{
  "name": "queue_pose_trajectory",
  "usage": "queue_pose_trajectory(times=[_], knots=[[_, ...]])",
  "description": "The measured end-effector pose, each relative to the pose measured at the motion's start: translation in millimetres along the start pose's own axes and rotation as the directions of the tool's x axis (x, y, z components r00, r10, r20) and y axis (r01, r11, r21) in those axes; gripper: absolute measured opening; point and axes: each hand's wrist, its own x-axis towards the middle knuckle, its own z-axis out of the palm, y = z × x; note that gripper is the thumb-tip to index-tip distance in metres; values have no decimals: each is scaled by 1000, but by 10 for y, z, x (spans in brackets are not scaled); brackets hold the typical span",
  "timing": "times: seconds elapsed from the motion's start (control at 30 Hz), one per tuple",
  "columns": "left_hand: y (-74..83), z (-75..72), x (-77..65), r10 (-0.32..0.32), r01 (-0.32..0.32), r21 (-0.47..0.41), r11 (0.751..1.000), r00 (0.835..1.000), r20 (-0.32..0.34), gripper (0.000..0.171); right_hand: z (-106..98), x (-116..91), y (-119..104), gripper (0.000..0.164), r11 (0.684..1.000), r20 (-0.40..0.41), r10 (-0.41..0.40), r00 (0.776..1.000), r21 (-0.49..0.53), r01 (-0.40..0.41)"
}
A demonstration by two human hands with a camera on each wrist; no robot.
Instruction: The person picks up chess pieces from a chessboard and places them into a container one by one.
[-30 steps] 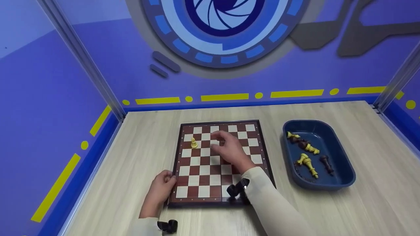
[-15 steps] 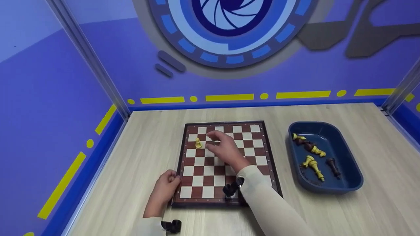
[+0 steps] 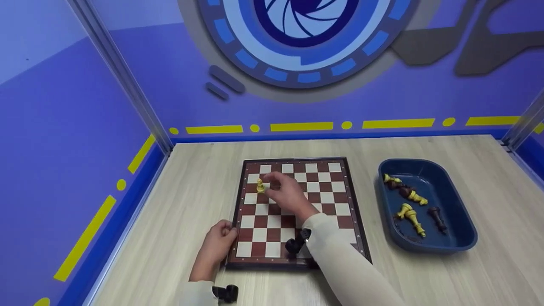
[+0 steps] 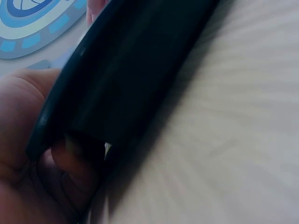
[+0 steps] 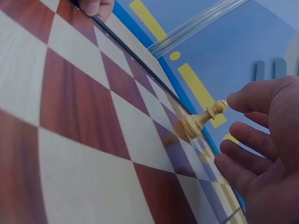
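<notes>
A pale yellow chess pawn (image 3: pixel 260 186) stands upright near the far left of a brown-and-white chessboard (image 3: pixel 260 222). My right hand (image 3: pixel 287 194) hovers over the board just right of the pawn, thumb and forefinger spread apart toward it. In the right wrist view a fingertip of the right hand (image 5: pixel 268 149) comes right up to the round head of the pawn (image 5: pixel 203 119). At the near left side, my left hand (image 3: pixel 219 241) grips the board's edge. The left wrist view shows fingers (image 4: pixel 74 163) curled in at the dark side of the board (image 4: pixel 117 79).
To the right of the board, a dark blue tray (image 3: pixel 469 238) holds several yellow and dark brown chess pieces lying on their sides. The wooden table (image 3: pixel 199 178) meets purple-blue panels (image 3: pixel 140 85) at the back and sides.
My right hand has moved left across the board, closing the distance to the standing pawn. The left hand stays at the board's edge. The head view has shifted slightly.
</notes>
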Motion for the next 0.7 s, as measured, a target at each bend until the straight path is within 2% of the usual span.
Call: queue_pose_trajectory(times=[0.23,0.33,0.47,0.7], knots=[[-14,-3,-15,12,-12,31,999,1000,3,12,95,39,45,50,999,36,3,999,-32,-1],[-13,-4,-18,9,-9,32,999,1000,3,12,118,48,50,50,999,51,4,999,-41,-2],[-6,-3,-9,9,-9,16,1000,1000,-2,11,138,75,34,44,998,39,-7,999,-56,9],[-4,0,-3,-6,7,-25,1000,1000,22,10,171,133,29,26,997,-40,-59,997,-57,57]])
